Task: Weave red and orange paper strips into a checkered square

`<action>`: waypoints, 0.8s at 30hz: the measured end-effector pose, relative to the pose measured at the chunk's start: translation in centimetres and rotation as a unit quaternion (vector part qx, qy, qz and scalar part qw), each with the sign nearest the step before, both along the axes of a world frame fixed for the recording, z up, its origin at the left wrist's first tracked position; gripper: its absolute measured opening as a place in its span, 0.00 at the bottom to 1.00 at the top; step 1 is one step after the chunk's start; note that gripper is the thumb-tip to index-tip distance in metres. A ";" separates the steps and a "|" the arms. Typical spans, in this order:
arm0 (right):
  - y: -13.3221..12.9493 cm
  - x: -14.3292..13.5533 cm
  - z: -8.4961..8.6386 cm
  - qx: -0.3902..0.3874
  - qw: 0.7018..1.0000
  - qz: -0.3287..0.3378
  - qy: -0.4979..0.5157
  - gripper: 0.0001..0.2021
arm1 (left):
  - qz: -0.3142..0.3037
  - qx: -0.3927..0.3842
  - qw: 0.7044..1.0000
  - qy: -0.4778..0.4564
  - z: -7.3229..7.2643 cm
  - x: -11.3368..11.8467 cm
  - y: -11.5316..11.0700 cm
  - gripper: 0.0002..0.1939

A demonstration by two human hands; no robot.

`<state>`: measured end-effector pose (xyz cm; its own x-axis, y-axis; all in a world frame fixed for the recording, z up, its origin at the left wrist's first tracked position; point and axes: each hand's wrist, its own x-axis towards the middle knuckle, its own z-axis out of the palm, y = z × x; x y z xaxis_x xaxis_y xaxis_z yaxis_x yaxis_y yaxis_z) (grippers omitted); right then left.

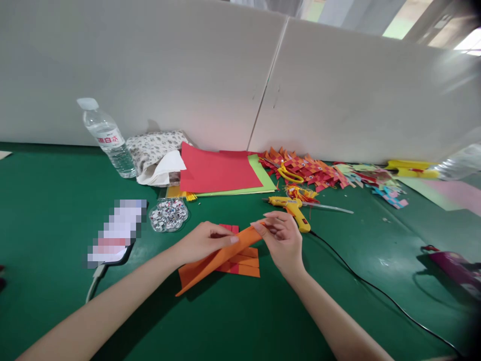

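Both my hands hold a folded sheet of orange paper [220, 256] just above the table. My left hand [205, 243] grips its left part, the thumb lying along the fold. At the upper right end, my right hand [283, 240] pinches the paper between thumb and fingers. Under the sheet lies a woven piece of red and orange paper strips [246, 263], partly hidden by the sheet and my left hand. A yellow hot glue gun [287, 203] with a clear glue stick in its back rests just beyond my right hand.
Behind stand a water bottle [108, 138], a patterned pouch [156, 145] and red paper sheets [221, 170]. A container of googly eyes [169, 215] and a phone [118, 233] are left. Yellow-handled scissors [289, 174] lie on woven paper pieces [315, 170]. The glue gun's cord [368, 283] runs right.
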<state>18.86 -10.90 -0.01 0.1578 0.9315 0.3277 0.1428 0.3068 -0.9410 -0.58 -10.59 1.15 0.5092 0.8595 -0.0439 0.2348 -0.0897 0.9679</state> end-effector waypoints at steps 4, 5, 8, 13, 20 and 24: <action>0.2 0.2 -0.2 -0.026 0.999 0.020 0.009 0.14 | 0.026 -0.092 0.994 -0.058 -1.4 0.9 0.0 0.15; 0.2 0.2 -0.3 -0.036 0.999 0.030 0.015 0.15 | 0.032 -0.106 0.992 -0.062 -1.7 1.0 0.0 0.15; 0.4 0.2 -0.4 -0.057 0.996 0.057 0.038 0.18 | 0.048 -0.133 0.987 -0.073 -2.2 1.1 -0.1 0.15; 0.4 0.0 -0.4 -0.115 0.981 0.129 0.091 0.27 | 0.084 -0.160 0.980 -0.086 -2.3 1.0 0.1 0.15; 0.3 -0.5 -0.9 -0.171 0.976 0.127 0.050 0.34 | 0.085 -0.087 0.990 -0.065 -2.7 1.1 -0.2 0.16; 0.5 -0.6 -1.4 -0.182 0.978 0.103 0.025 0.35 | 0.085 -0.016 0.996 -0.006 -2.8 1.2 -0.3 0.16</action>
<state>18.30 -10.43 -1.37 -0.0385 0.9986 -0.0349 0.0643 -0.0324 -0.9974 0.66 -10.92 -1.64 0.3572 0.9316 -0.0674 0.2321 -0.0186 0.9725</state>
